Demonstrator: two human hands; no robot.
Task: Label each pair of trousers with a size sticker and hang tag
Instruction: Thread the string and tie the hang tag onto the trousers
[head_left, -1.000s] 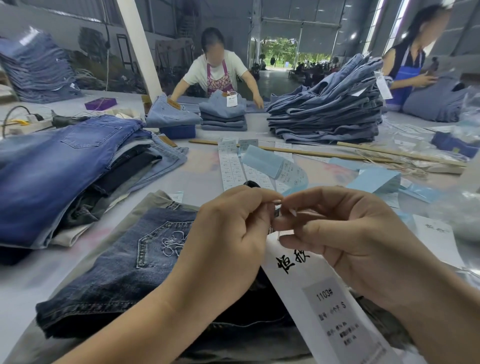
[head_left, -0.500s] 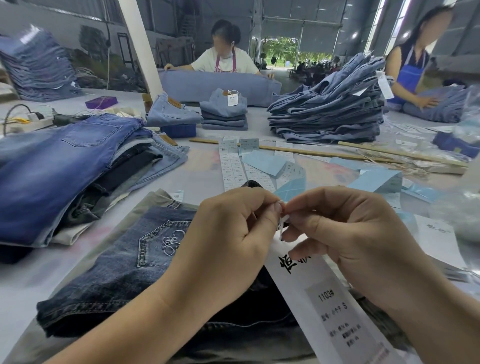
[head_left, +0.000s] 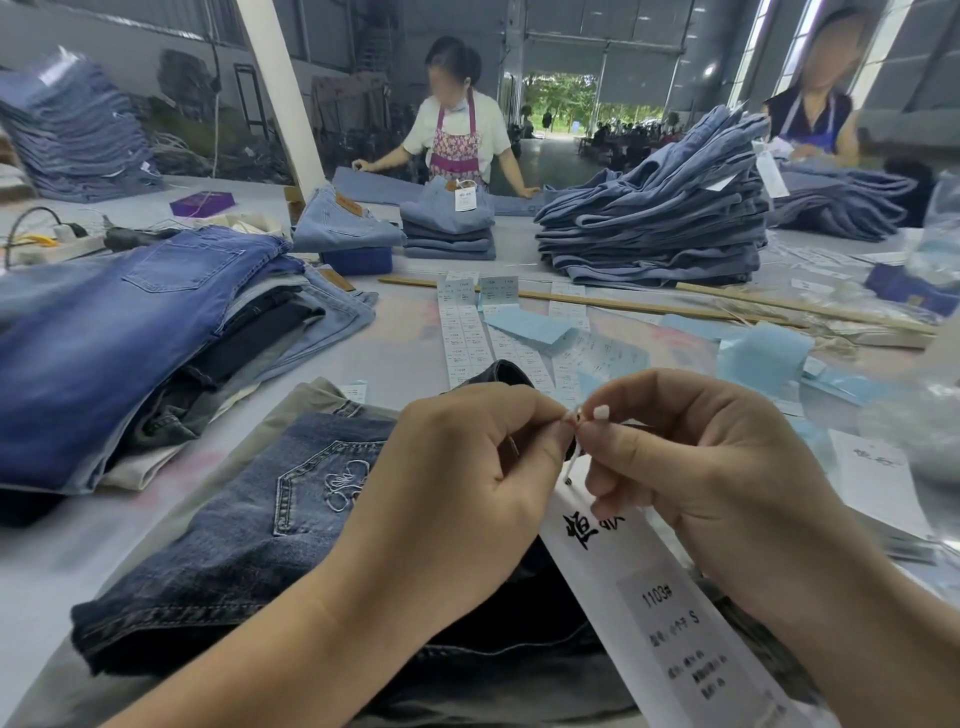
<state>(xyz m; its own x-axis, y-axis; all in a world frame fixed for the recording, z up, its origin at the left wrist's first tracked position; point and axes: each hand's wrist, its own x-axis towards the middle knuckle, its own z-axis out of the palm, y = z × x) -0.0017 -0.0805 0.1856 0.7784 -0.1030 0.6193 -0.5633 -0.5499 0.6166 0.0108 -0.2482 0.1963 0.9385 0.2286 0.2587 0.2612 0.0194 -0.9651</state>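
Across the cluttered desk (head_left: 405, 358) lay untagged trousers, while left hand (head_left: 467, 499) and right hand (head_left: 696, 467) pinched the hang tag (head_left: 670, 608) string over dark jeans (head_left: 218, 551), fastening seemingly unfinished.

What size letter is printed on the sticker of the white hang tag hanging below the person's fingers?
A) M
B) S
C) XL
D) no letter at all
B: the grey sticker on the white hang tag reads 1103# with an S beneath it, while the left hand and right hand pinch its fastener at the top.
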